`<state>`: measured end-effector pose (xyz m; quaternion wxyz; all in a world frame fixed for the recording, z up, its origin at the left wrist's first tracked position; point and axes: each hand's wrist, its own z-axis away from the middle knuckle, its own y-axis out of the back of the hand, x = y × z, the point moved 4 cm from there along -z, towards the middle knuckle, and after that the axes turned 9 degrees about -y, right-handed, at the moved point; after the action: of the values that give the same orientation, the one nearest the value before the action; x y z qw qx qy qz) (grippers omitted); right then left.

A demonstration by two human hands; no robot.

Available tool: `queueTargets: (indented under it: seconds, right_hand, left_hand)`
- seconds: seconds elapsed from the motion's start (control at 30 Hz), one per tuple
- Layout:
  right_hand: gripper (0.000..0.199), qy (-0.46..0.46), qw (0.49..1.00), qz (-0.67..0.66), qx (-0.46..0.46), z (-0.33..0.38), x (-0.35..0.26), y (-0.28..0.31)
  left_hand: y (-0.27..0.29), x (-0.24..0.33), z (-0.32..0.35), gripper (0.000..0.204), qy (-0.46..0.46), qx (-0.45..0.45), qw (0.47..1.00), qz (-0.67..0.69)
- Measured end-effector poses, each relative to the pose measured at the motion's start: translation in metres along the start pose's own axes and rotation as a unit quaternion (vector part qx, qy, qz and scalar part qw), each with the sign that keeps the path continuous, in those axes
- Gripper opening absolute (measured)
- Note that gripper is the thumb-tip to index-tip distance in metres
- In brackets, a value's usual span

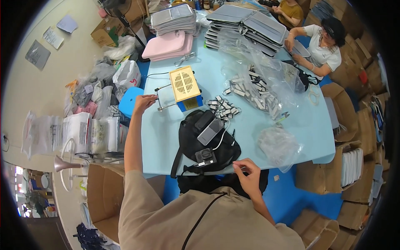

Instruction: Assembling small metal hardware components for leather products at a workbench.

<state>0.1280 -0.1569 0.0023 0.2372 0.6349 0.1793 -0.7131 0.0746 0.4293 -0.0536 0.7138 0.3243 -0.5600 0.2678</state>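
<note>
- Head view: the left hand [143, 101] reaches out to the left edge of the pale blue table [316, 125], fingers curled and closed on the metal lever [160, 99] that sticks out of the left side of a small yellow-topped machine [184, 85] with a blue base.
- The right hand [246, 171] is at the near edge of the table, thumb and forefinger pressed together on something small and dark; what it is cannot be told. It sits just beside the near right corner of a black bag [210, 146].
- The black bag lies flat on the near middle of the table, with a grey power bank [209, 131] and a small black fan-like device [205, 156] on top, joined by a white cable.
- Just right of the machine lies a small heap of grey and white tags [225, 107]; farther right, a larger heap sits in a clear plastic bag [266, 79].
- A crumpled clear bag [278, 145] lies near the right near edge.
- At the far end are stacks of pink cases [168, 45] and grey cases [246, 23].
- A co-worker [321, 48] in a white top sits at the far right side of the table, hands on a grey case.
</note>
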Motion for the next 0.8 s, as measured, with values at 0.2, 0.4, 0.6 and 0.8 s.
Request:
queueTargets:
  seconds: [0.2,0.4,0.6,0.8]
  right_hand:
    - [0.010,0.002,1.000,-0.004,-0.002,-0.001,-0.001,0.002]
    - [0.011,-0.003,1.000,-0.009,-0.001,-0.002,-0.002,0.004]
    - [0.010,-0.005,1.000,-0.010,0.005,-0.001,-0.002,0.007]
    - [0.010,0.000,1.000,-0.015,0.007,-0.001,-0.002,0.007]
  left_hand:
    - [0.006,-0.002,-0.003,0.027,-0.026,0.021,0.999,-0.016]
    - [0.004,-0.002,-0.002,0.028,0.013,0.000,1.000,-0.001]
    - [0.000,0.003,0.002,0.028,0.009,0.007,1.000,-0.007]
    - [0.002,0.000,0.000,0.025,-0.001,0.007,1.000,0.000]
